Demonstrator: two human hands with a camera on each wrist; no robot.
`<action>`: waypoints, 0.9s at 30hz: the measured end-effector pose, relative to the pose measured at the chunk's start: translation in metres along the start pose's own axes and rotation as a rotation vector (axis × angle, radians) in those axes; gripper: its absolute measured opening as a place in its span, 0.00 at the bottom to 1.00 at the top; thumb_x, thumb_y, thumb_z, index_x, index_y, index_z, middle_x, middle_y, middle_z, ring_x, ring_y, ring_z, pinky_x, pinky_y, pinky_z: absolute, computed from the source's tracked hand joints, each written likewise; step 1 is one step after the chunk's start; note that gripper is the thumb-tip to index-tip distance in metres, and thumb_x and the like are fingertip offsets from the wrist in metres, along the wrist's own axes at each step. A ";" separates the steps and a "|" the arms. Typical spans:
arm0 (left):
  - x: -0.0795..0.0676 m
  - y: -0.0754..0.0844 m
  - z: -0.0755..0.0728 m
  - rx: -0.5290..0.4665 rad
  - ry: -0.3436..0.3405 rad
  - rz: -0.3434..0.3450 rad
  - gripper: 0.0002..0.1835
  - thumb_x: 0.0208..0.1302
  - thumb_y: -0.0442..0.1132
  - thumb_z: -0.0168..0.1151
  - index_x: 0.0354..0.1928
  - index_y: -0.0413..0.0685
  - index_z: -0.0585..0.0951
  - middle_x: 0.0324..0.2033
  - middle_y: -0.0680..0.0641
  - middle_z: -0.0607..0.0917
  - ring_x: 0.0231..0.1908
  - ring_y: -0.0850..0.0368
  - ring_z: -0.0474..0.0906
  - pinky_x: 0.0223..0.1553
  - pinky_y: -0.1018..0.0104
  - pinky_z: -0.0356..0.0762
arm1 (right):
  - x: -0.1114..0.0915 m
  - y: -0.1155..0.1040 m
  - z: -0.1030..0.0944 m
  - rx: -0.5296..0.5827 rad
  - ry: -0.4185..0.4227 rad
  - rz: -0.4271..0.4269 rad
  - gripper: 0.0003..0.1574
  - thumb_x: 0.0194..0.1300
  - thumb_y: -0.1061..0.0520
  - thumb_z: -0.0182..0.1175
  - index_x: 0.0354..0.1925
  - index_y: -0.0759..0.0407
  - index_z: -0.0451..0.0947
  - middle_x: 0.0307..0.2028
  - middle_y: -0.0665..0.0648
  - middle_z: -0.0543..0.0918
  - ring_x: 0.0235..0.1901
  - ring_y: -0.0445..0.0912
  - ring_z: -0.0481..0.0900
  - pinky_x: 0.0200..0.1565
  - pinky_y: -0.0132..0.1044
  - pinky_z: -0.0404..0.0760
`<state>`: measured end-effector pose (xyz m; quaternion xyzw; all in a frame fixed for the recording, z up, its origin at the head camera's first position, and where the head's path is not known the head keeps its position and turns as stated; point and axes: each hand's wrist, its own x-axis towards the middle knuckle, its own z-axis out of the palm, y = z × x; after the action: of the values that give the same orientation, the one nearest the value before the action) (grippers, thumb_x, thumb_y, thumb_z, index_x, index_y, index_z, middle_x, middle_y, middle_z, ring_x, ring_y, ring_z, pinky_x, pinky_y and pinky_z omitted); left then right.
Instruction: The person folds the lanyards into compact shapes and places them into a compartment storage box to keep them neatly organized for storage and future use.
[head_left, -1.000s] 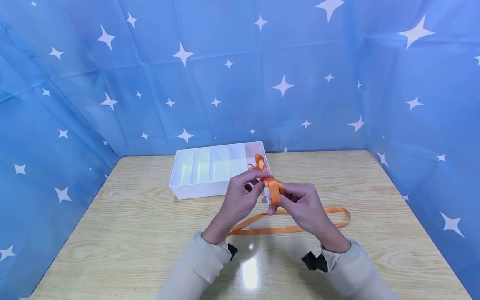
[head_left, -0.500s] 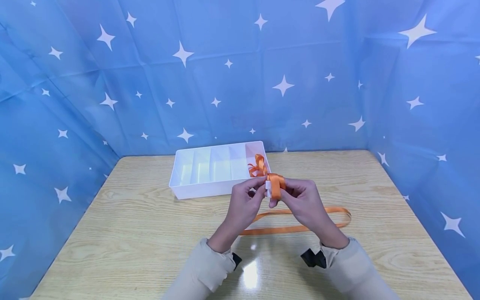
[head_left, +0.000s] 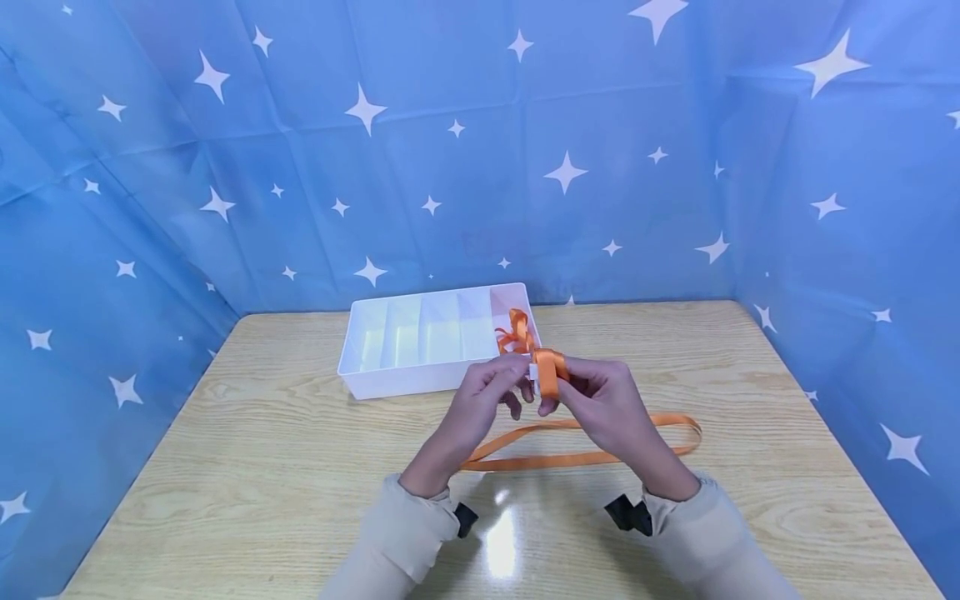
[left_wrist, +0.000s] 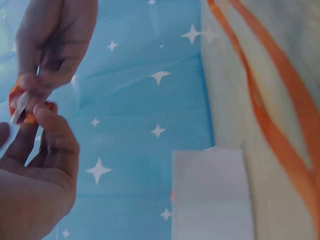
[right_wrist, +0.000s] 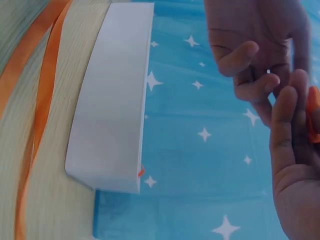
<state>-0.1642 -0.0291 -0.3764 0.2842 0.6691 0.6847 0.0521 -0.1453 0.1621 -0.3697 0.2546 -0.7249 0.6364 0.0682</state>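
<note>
The looped orange ribbon is held up just off the near right corner of the white tray, its broad band running toward the person. The right hand grips it from beyond that corner; the left hand meets its tray-ward end, perhaps only touching: pinching cannot be told. Curled ribbon fills the tray's rightmost compartment; a long ribbon loop lies on the tray's near side.

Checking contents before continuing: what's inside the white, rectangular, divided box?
Inside the box, curled, glossy orange ribbon shows in the rightmost compartment; the other four show only bare surfaces. The near wall hides anything low behind it.
</note>
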 end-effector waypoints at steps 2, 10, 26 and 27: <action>0.001 0.003 -0.002 -0.008 -0.011 -0.005 0.19 0.76 0.39 0.48 0.37 0.30 0.81 0.32 0.39 0.77 0.34 0.52 0.73 0.31 0.69 0.75 | 0.000 0.000 0.001 -0.016 0.001 -0.015 0.16 0.69 0.70 0.58 0.54 0.75 0.79 0.31 0.63 0.86 0.25 0.47 0.85 0.29 0.34 0.83; 0.005 0.002 -0.005 0.054 -0.025 -0.042 0.17 0.74 0.41 0.57 0.27 0.39 0.82 0.21 0.46 0.71 0.26 0.53 0.68 0.28 0.67 0.67 | -0.002 0.005 0.008 -0.087 0.042 -0.070 0.17 0.65 0.74 0.60 0.52 0.75 0.80 0.34 0.66 0.87 0.21 0.46 0.84 0.25 0.33 0.82; 0.004 0.001 -0.010 -0.025 -0.064 -0.174 0.14 0.72 0.42 0.60 0.35 0.36 0.84 0.18 0.51 0.68 0.17 0.56 0.60 0.23 0.69 0.62 | -0.002 0.006 0.013 -0.315 0.068 -0.131 0.12 0.62 0.72 0.64 0.42 0.61 0.87 0.17 0.44 0.72 0.15 0.37 0.64 0.16 0.29 0.64; 0.004 0.000 -0.010 -0.027 -0.059 -0.178 0.14 0.72 0.41 0.60 0.34 0.35 0.84 0.19 0.51 0.71 0.17 0.56 0.62 0.24 0.69 0.64 | -0.002 0.006 0.013 -0.312 0.062 -0.130 0.13 0.63 0.72 0.64 0.43 0.61 0.87 0.17 0.44 0.73 0.15 0.37 0.65 0.16 0.30 0.64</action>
<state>-0.1719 -0.0357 -0.3741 0.2431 0.6804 0.6778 0.1363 -0.1431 0.1510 -0.3781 0.2676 -0.7944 0.5180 0.1705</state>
